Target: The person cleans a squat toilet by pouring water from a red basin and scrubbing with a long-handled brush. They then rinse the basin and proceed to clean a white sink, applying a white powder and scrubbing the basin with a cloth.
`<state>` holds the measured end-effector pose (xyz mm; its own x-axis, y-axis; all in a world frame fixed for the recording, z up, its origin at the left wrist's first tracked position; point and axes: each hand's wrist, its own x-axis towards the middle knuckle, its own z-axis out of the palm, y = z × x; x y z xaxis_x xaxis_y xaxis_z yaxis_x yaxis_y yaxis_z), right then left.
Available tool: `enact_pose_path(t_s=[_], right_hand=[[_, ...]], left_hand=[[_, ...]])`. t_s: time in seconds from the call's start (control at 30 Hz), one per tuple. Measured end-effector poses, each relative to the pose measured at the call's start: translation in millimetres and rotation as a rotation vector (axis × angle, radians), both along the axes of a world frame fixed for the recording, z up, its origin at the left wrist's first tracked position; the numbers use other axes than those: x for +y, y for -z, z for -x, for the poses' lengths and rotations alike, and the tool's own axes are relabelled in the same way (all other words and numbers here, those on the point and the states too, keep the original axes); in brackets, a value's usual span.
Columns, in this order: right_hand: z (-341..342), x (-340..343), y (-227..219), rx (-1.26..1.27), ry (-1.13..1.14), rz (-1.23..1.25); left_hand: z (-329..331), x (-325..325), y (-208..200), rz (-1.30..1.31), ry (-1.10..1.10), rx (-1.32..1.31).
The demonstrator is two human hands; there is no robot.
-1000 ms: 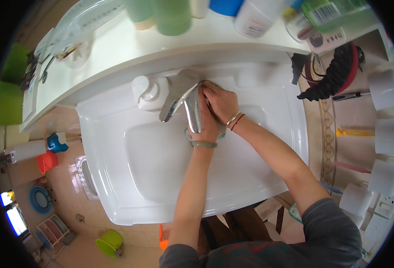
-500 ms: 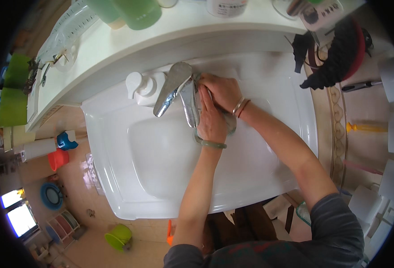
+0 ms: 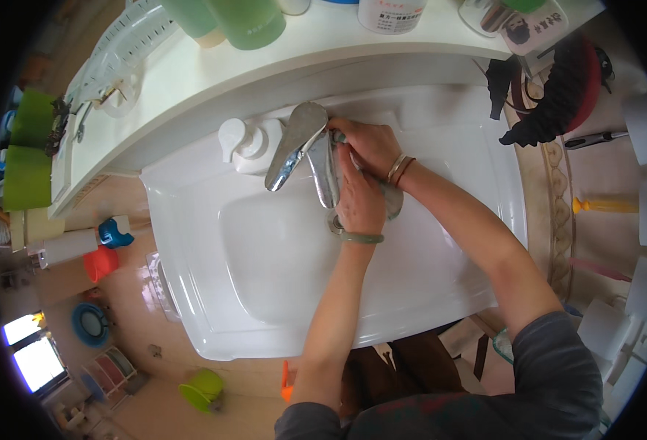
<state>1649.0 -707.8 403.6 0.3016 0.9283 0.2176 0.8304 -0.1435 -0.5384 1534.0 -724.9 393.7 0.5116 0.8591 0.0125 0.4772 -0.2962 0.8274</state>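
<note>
Both my hands are close together just right of the chrome faucet (image 3: 299, 150), over the white washbasin (image 3: 265, 249). My right hand (image 3: 373, 149) has its fingers curled by the faucet's base, closed on a greyish-green cloth (image 3: 395, 201). My left hand (image 3: 360, 204) lies lower, below the spout's right side, its fingers together and reaching up beneath the right hand. The cloth shows past the left hand's right edge and again at the right fingertips; its middle is hidden. Left of the faucet stands a white pump bottle (image 3: 260, 147). The drain (image 3: 334, 222) partly shows beside my left wrist.
A white shelf (image 3: 191, 95) overhangs the basin's back, bearing green bottles (image 3: 246, 22) and a white jar (image 3: 391, 15). At the right rear, black ruffled fabric (image 3: 540, 114) hangs by the rim. A lime bucket (image 3: 202, 389) stands on the floor at lower left.
The basin and shelf have shifted slightly right in view. My left hand sits a little lower against the faucet, uncovering the drain. Both hands stay on the cloth beside the faucet.
</note>
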Motion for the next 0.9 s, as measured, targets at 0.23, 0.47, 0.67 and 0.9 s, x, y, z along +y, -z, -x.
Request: enact_pose_path(t_s=[0.23, 0.47, 0.67, 0.9], right_hand=[[31.2, -63.1, 3.7, -0.028, -0.090, -0.051], [3.3, -23.2, -13.0, -0.139, 0.008, 0.048], [-35.4, -108.6, 9.8, -0.037, 0.186, -0.028], [-44.9, -139.4, 3.0, -0.103, 0.479, 0.017]], left_hand=[[45.6, -44.3, -14.1, 0.172, 0.123, -0.005], [9.9, -7.2, -13.0, -0.005, 0.116, 0.059], [-46.0, -48.6, -17.1, 0.201, 0.403, 0.430], [-72.7, -61.8, -36.0, 0.023, 0.580, 0.385]])
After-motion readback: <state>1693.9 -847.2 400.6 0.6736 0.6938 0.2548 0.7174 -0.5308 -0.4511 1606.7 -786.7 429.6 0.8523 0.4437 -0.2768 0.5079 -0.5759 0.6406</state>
